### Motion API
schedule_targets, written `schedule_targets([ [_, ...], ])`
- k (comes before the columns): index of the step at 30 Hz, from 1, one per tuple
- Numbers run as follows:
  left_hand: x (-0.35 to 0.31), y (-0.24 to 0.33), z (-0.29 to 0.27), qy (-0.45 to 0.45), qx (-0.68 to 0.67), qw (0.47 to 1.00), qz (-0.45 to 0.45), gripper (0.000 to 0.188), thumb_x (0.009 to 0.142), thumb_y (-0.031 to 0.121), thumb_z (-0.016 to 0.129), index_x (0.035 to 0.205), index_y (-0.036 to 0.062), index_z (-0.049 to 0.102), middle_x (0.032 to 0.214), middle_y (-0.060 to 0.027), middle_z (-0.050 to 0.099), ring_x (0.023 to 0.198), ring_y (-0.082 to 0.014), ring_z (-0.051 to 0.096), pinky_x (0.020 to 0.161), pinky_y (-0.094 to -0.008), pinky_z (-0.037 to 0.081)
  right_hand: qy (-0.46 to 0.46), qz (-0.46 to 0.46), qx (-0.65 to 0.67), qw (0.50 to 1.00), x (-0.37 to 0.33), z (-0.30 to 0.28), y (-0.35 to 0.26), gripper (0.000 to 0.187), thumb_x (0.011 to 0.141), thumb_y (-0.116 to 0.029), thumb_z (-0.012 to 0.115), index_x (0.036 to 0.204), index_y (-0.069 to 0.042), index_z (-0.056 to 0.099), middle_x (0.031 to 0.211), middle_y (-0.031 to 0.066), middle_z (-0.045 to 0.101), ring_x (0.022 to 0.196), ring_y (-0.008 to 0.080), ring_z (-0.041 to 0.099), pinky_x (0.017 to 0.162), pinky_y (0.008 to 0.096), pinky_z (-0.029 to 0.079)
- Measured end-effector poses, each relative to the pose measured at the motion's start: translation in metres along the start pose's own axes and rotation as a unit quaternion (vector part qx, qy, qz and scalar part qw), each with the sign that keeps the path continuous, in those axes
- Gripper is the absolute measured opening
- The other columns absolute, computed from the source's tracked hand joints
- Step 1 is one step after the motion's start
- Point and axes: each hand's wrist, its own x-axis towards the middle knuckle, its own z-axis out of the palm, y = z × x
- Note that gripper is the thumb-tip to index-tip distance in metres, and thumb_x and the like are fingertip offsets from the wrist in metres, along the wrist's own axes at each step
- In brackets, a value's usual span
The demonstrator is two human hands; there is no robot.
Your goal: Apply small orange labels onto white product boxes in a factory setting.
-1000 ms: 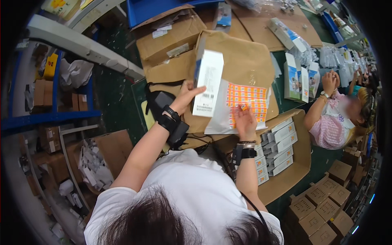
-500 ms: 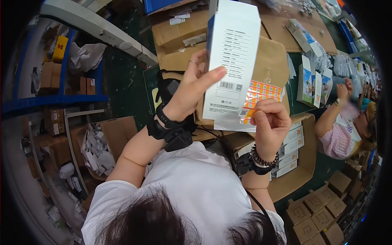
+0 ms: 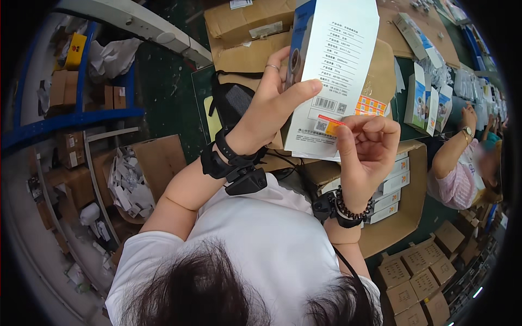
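Note:
My left hand (image 3: 283, 100) grips a tall white and blue product carton (image 3: 340, 60) by its left edge, thumb on the printed face and fingers round the blue side. Low on that face, my right hand (image 3: 371, 155) pinches the right end of a small orange and white sticker (image 3: 328, 126) between thumb and finger. The sticker lies over the framed area under the barcode; whether it is fully stuck down cannot be told. Behind the carton, a sheet of orange stickers (image 3: 371, 105) shows in part, on the brown cardboard.
An open cardboard box (image 3: 408, 217) of white cartons stands at my right, beyond my wrist. Several white and blue cartons (image 3: 427, 103) stand at the back right, near a co-worker (image 3: 457, 168). A black mesh bag (image 3: 235, 100) lies left of the carton.
The orange sticker has gone from beside the carton's lower edge onto its printed face, carried by my right hand. The carton and my left hand have shifted right.

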Motion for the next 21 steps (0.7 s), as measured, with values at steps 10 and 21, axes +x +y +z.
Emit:
schedule_targets([
  [10, -0.0013, -0.0031, 0.0009, -0.008, 0.004, 1.000, 0.029, 0.079, 0.082, 0.021, 0.064, 0.134, -0.0035, 0.010, 0.120, -0.0152, 0.044, 0.110, -0.0178, 0.046, 0.094, -0.0300, 0.038, -0.010, -0.021, -0.037, 0.999, 0.0018, -0.0003, 0.0029, 0.032, 0.080, 0.005, 0.061, 0.088, -0.008, 0.033, 0.083, 0.0082, 0.057, 0.069, 0.0063, 0.050, 0.061, 0.0168, 0.041],
  [21, -0.0048, -0.0058, -0.0039, 0.015, -0.013, 1.000, 0.025, 0.079, 0.082, 0.020, 0.064, 0.135, -0.0030, 0.010, 0.117, -0.0139, 0.047, 0.108, -0.0170, 0.049, 0.093, -0.0297, 0.039, -0.020, -0.004, -0.035, 0.999, 0.0016, 0.0018, 0.0065, 0.034, 0.079, 0.006, 0.062, 0.086, -0.008, 0.032, 0.082, 0.0091, 0.057, 0.068, 0.0058, 0.052, 0.062, 0.0161, 0.041],
])
